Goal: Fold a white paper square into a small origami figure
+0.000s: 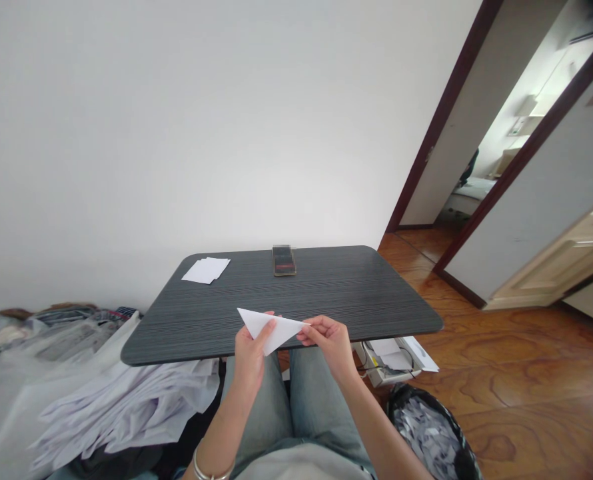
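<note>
A white sheet of paper (271, 328), folded into a triangle, is held up over the near edge of the dark table. My left hand (252, 343) grips it from the left, thumb on its face and fingers behind. With the fingertips closed on its right-hand corner, my right hand (329, 337) pinches the same paper. The triangle's lower point faces toward me. On the far left of the table lies a small stack of white paper (205, 270). A clear phone stand or case with a dark piece in it (284, 260) stands at the back middle.
The dark wood-grain table (356, 287) backs onto a white wall. Left of it are plastic-wrapped bundles and folded white cloth or sheets (141, 400). Below right sit a white box with cables (389, 363) and a black-lined bin of paper scraps (426, 433). A doorway opens at right.
</note>
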`<state>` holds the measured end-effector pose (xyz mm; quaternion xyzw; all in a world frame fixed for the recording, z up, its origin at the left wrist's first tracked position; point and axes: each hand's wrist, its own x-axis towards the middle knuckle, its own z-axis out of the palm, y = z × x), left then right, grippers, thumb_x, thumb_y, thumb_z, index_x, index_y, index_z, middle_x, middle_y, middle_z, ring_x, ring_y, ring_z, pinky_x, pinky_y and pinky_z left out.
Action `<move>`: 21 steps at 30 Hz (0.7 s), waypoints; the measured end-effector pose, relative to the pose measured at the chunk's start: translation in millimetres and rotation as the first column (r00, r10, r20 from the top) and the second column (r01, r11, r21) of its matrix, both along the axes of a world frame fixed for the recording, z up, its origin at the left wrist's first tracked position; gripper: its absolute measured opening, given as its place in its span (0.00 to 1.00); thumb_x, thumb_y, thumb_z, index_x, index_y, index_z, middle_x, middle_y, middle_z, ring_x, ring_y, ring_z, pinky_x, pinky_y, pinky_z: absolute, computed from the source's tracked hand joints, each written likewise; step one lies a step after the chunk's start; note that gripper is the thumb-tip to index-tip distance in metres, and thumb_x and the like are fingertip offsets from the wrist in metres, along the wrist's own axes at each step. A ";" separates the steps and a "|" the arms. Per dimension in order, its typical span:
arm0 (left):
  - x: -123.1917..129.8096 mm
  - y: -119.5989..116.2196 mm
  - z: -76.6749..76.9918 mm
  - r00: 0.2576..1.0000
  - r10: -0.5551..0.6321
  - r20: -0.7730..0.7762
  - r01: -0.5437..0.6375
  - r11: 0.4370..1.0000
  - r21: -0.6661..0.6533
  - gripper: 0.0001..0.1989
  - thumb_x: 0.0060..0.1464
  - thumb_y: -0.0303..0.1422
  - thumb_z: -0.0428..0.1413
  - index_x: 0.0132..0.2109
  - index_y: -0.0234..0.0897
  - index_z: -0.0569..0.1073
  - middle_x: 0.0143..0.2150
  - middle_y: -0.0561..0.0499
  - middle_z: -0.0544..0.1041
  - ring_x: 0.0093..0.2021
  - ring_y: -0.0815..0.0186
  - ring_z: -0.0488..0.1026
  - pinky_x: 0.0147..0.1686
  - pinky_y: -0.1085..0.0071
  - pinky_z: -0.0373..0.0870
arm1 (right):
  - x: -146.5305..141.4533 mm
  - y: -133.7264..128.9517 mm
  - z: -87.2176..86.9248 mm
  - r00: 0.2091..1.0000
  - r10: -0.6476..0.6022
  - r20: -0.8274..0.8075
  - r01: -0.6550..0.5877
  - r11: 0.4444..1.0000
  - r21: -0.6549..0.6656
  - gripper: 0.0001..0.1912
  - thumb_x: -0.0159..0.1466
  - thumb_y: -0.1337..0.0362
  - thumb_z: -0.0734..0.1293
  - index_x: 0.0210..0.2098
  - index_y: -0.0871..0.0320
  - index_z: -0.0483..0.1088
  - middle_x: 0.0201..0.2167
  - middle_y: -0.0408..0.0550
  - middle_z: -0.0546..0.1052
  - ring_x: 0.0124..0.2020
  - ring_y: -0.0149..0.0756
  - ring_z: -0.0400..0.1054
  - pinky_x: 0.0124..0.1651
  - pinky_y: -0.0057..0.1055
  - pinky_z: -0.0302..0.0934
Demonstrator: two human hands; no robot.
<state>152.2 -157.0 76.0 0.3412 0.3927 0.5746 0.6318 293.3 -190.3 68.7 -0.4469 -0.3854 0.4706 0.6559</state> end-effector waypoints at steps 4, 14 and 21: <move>0.3 -0.8 0.8 0.999 0.026 -0.021 -0.026 1.000 0.009 0.19 0.37 0.34 0.64 0.39 0.29 0.74 0.33 0.44 0.80 0.32 0.62 0.76 0.34 0.70 0.69 | -0.6 -0.7 2.1 1.000 -0.002 0.010 0.002 1.000 0.003 0.13 0.49 0.55 0.72 0.26 0.60 0.74 0.20 0.47 0.77 0.22 0.33 0.72 0.24 0.26 0.67; 0.8 0.0 -2.2 0.999 0.041 -0.013 -0.041 0.999 0.013 0.18 0.36 0.34 0.64 0.36 0.30 0.75 0.31 0.46 0.80 0.31 0.64 0.75 0.33 0.72 0.68 | 0.9 -1.8 2.1 0.999 0.035 0.018 -0.035 0.999 0.010 0.13 0.52 0.55 0.70 0.26 0.60 0.73 0.20 0.47 0.77 0.22 0.32 0.72 0.25 0.25 0.66; 1.3 1.5 -3.0 0.995 0.088 -0.037 -0.087 0.996 0.026 0.18 0.36 0.35 0.64 0.35 0.28 0.75 0.31 0.45 0.79 0.30 0.62 0.75 0.31 0.71 0.69 | 3.7 -0.6 0.5 0.997 0.077 0.030 -0.077 0.997 0.013 0.16 0.52 0.52 0.68 0.27 0.60 0.74 0.22 0.49 0.78 0.24 0.35 0.73 0.26 0.27 0.67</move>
